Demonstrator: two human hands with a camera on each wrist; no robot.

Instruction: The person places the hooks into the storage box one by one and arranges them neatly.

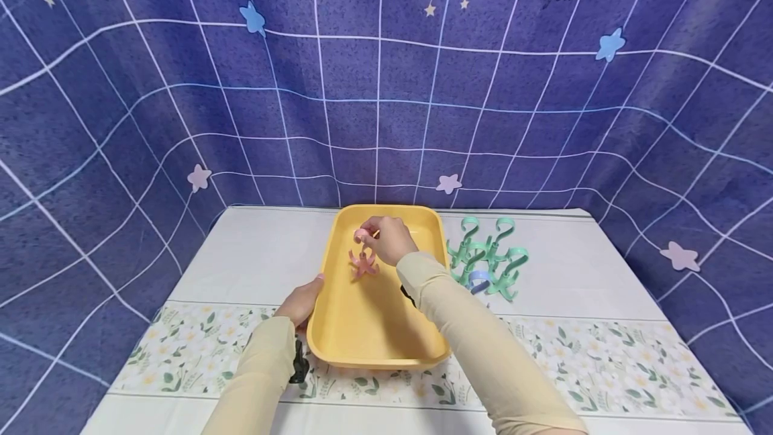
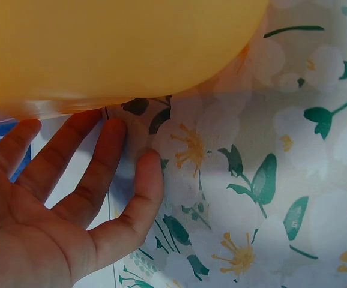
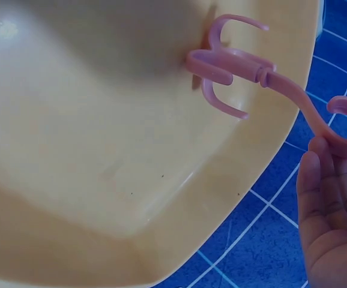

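Observation:
A yellow tray (image 1: 370, 317) lies on the table in front of me. My right hand (image 1: 386, 239) is over its far half and pinches the curved top of a pink multi-armed hook (image 1: 364, 262). The hook hangs down with its arms touching the tray floor. In the right wrist view the pink hook (image 3: 239, 63) leans on the tray (image 3: 71, 150), its top held in my fingertips (image 3: 332, 180). My left hand (image 1: 300, 302) rests flat against the tray's left rim. In the left wrist view its fingers (image 2: 59, 180) are straight beneath the tray's edge (image 2: 101, 48).
Several green hooks (image 1: 490, 252) and one blue hook (image 1: 479, 280) lie in a heap on the cloth just right of the tray. The table has a floral-print strip (image 1: 574, 361) near me. A blue grid-pattern backdrop (image 1: 386, 86) rises behind and at both sides.

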